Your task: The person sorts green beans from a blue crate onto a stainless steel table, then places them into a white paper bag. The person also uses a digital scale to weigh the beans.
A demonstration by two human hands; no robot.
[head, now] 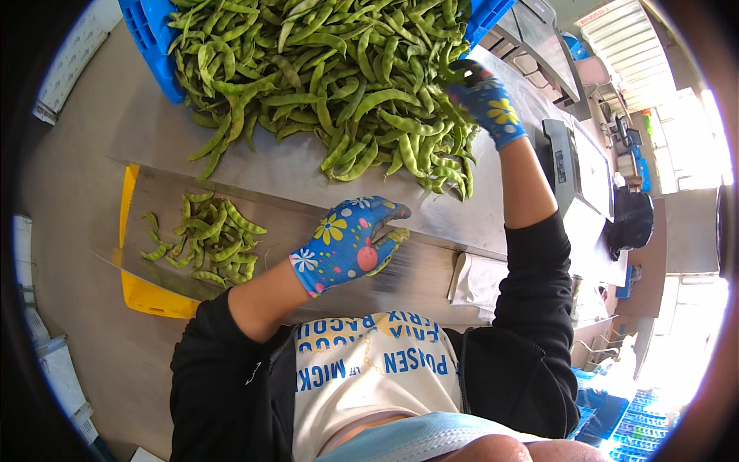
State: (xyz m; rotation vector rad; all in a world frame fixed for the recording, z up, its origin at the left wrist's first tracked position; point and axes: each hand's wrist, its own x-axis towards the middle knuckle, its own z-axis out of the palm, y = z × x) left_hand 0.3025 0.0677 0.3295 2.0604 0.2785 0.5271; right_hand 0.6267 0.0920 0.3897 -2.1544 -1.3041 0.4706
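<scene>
Green bean pods (346,86) form a large heap that spills from a blue plastic crate (151,52) onto a steel table. My right hand (488,104), in a flowered blue work glove, reaches to the heap's right edge; its fingertips are among the pods, and whether they grip one is unclear. My left hand (355,239), gloved alike, hovers over the near edge of the table with fingers apart and holds nothing. Left of it, a smaller pile of pods (216,237) lies on a lower metal surface (277,208), above a yellow plastic crate (153,300).
To the right of the heap stands a digital scale (577,161). White folded sheets (479,280) lie near my right sleeve. A black bag-like item (630,222) is beyond the scale. Other metal tables (540,40) stand at the upper right, blue crates (612,398) at the lower right.
</scene>
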